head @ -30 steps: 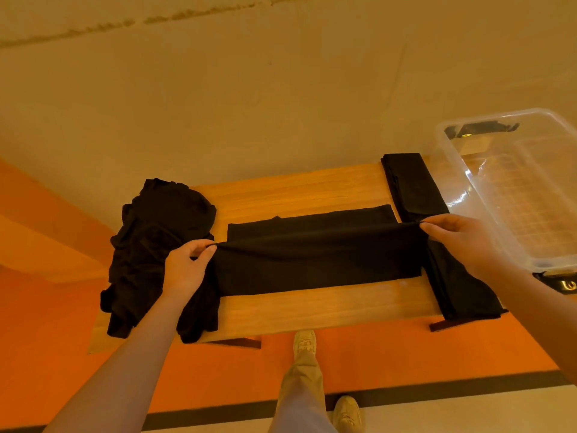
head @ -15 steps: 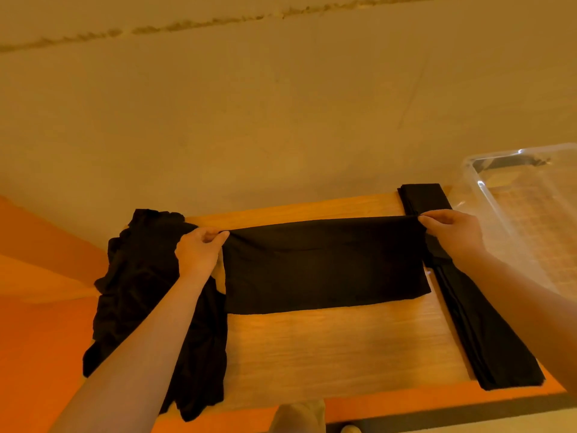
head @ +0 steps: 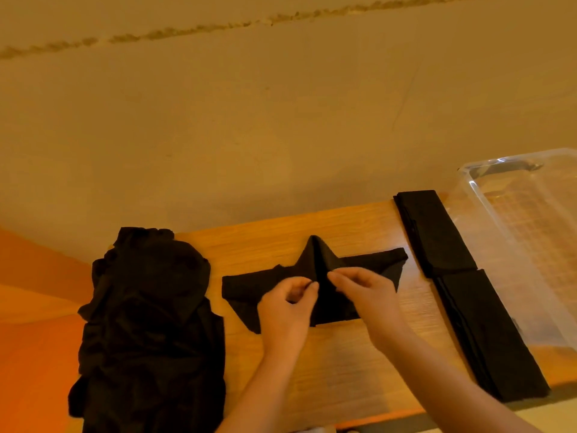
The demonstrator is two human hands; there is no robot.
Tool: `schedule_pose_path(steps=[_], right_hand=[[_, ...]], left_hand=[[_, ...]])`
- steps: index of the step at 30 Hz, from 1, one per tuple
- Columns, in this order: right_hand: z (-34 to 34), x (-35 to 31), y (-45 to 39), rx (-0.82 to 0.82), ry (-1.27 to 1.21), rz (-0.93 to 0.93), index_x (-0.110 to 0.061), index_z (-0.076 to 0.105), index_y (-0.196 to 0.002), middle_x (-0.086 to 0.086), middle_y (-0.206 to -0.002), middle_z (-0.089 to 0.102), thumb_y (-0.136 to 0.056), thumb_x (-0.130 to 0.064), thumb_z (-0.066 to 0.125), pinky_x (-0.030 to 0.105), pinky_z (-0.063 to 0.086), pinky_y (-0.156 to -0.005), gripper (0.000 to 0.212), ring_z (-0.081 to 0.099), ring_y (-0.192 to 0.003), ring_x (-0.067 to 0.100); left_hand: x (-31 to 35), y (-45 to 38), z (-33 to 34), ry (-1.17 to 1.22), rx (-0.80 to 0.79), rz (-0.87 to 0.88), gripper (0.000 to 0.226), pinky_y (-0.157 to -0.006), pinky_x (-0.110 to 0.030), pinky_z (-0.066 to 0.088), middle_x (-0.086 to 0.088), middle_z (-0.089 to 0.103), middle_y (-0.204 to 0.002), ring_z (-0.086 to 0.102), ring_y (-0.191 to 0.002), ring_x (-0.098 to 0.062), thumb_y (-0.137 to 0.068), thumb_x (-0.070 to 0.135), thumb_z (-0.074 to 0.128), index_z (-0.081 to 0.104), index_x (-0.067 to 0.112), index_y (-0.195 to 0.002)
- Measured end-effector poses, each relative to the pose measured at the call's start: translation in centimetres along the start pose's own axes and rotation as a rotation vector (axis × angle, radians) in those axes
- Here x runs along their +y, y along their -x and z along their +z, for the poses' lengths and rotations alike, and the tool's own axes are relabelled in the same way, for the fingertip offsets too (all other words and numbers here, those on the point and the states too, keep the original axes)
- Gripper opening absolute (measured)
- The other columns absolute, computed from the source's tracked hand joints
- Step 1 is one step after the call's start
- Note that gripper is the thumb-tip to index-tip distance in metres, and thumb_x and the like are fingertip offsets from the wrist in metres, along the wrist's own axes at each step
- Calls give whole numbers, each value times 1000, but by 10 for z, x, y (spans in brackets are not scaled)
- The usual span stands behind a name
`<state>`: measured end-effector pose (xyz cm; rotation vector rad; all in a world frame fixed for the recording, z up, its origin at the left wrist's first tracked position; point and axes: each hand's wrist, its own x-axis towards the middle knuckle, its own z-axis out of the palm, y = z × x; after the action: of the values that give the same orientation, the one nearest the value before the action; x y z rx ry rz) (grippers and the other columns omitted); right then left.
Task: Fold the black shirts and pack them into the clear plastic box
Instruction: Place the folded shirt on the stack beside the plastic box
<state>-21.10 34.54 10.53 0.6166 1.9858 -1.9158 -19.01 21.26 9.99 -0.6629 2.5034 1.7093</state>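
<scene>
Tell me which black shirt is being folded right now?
Look at the wooden table. In its middle, between the crumpled pile and the neat folded stack, lies one shirt. Only it has both hands pinching it, left hand and right hand, lifting a peak.

A bare, plain room, which sort unclear; wooden tabletop (head: pixel 343 364) against a rough plaster wall (head: pixel 281 120) with a crack (head: pixel 218 26) along the top; orange floor (head: pixel 34 354) lower left.
</scene>
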Motion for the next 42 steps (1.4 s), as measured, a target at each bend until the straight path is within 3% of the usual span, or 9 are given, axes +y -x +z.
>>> schedule_pose_path(steps=[9, 12, 22, 28, 35, 39, 42], right_hand=[[23, 19, 22, 46, -196, 40, -20, 75, -97, 0, -93, 75, -87, -19, 67, 28, 53, -79, 12, 68, -95, 14], [23, 21, 28, 39, -202, 34, -20, 76, -95, -2, -92, 75, -87, -19, 67, 26, 52, -79, 12, 69, -94, 11], [23, 22, 32, 9, -333, 107, -14, 76, -96, 6, -95, 74, -88, -19, 65, 39, 51, -96, 15, 68, -99, 18], [21, 18, 33, -95, -419, 119, -6, 75, -98, 13, -97, 74, -90, -19, 61, 39, 50, -98, 20, 68, -100, 22], [18, 16, 32, -124, -451, 148, -5, 74, -101, 12, -98, 74, -76, -23, 68, 36, 52, -93, 31, 69, -98, 21], [15, 15, 27, -89, -343, 146, -11, 76, -96, 7, -96, 75, -75, -24, 71, 35, 53, -92, 26, 69, -98, 19], [14, 15, 24, -36, -264, 125, -16, 77, -94, 2, -93, 75, -83, -19, 70, 32, 55, -89, 13, 69, -96, 17]], left_hand=[[-9, 16, 8, 93, 62, 74, 19, -73, -5, 45, 19, 67, -85, 59, -90, 10, -86, 20, 70, 66, 37, -91], [-12, 17, 9, 103, 88, 76, 16, -73, -5, 45, 16, 68, -88, 60, -91, 9, -86, 19, 70, 68, 33, -94], [-14, 28, 15, 171, 109, 150, 16, -75, -7, 48, 14, 68, -95, 62, -94, 5, -88, 15, 67, 72, 26, -97], [-18, 31, 20, 144, 157, 171, 14, -76, -17, 53, 16, 63, -96, 61, -96, -2, -87, 20, 67, 72, 27, -98], [-18, 32, 22, 154, 54, 107, 21, -82, -15, 50, 16, 57, -103, 56, -99, 4, -91, 17, 63, 66, 37, -96], [-16, 31, 17, 347, -43, -55, 27, -81, -18, 49, 10, 60, -108, 57, -104, -1, -94, 11, 57, 71, 35, -93], [-13, 19, 8, 273, -72, -22, 26, -92, -27, 47, 14, 65, -105, 57, -109, -6, -95, 18, 57, 74, 37, -91]])
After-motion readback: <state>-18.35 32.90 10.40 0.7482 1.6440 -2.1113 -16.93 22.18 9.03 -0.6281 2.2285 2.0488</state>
